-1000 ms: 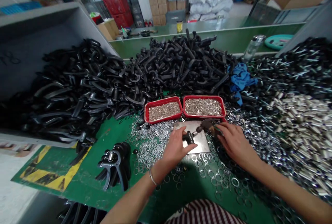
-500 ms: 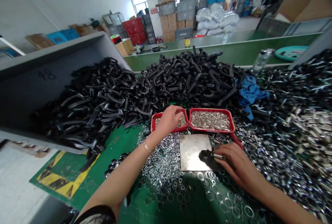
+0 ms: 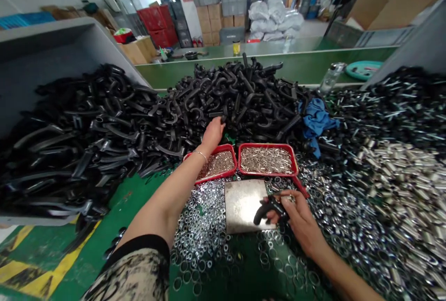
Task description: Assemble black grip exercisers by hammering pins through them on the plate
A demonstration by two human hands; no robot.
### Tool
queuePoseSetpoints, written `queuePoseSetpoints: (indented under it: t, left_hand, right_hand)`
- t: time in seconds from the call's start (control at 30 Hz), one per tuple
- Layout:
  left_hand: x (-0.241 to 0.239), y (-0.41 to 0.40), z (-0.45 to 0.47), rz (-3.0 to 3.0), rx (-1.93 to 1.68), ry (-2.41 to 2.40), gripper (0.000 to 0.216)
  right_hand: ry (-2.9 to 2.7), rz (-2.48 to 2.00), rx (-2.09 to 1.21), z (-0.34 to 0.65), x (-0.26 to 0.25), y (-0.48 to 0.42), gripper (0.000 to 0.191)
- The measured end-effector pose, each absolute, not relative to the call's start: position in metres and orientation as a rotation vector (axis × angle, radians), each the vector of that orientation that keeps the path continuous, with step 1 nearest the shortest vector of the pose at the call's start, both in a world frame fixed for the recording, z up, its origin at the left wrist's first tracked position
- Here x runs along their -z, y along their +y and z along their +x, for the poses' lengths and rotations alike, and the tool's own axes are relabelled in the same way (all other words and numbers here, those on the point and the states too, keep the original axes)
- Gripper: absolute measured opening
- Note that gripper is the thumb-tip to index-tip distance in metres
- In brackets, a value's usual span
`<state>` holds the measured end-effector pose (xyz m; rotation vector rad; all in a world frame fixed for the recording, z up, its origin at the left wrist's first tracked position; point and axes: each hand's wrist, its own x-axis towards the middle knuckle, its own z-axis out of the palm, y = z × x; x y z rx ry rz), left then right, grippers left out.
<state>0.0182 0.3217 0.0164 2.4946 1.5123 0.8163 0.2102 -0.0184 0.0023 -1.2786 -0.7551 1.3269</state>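
Note:
My left hand (image 3: 213,134) reaches to the near edge of a heap of black curved handles (image 3: 240,89). Its fingers are closed at the end of one black curved handle (image 3: 223,119), mostly hidden by the heap and hand. Over the right side of a metal plate (image 3: 240,199), my right hand (image 3: 296,215) grips another black hook-shaped handle (image 3: 265,209), its curved end pointing left. Below my left wrist is a red tray (image 3: 228,169) of tiny metal pieces. Beside it stands a second red tray (image 3: 294,164) with small metal pins.
Loose nuts (image 3: 198,226) and thin rings (image 3: 278,264) lie around the plate. Metal sleeves (image 3: 404,166) are heaped at right, near a blue cloth (image 3: 316,120). A grey bin (image 3: 69,45) spills more handles at left. A glass jar (image 3: 332,77) stands behind.
My left hand has moved from above the left red tray to the handle heap behind it. The handle in my right hand has turned and lifted, showing its hook. The view has shifted.

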Motion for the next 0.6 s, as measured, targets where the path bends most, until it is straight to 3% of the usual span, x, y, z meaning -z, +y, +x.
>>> queuePoseSetpoints:
  t: [0.13, 0.23, 0.33, 0.43, 0.6]
  left_hand:
    - [-0.055, 0.300, 0.010, 2.117, -1.569, 1.422, 0.034]
    - [-0.085, 0.244, 0.016, 1.989, -1.759, 1.209, 0.039]
    - [-0.084, 0.162, 0.026, 1.908, -1.305, 1.073, 0.034]
    - [-0.050, 0.091, 0.031, 1.511, -0.856, 0.930, 0.040]
    - [0.001, 0.045, 0.029, 1.136, -0.713, 0.917, 0.053]
  right_hand:
    - [-0.526, -1.186, -1.494, 0.211, -0.007, -0.005, 0.035]
    - [-0.463, -1.135, -1.653, 0.209, -0.010, -0.002, 0.036]
    - [-0.595, -1.213, -1.625, 0.207, -0.010, 0.001, 0.042]
    - [-0.982, -1.491, -1.351, 0.209, -0.013, 0.006, 0.044]
    - [-1.594, -1.706, -0.738, 0.206, -0.022, 0.013, 0.028]
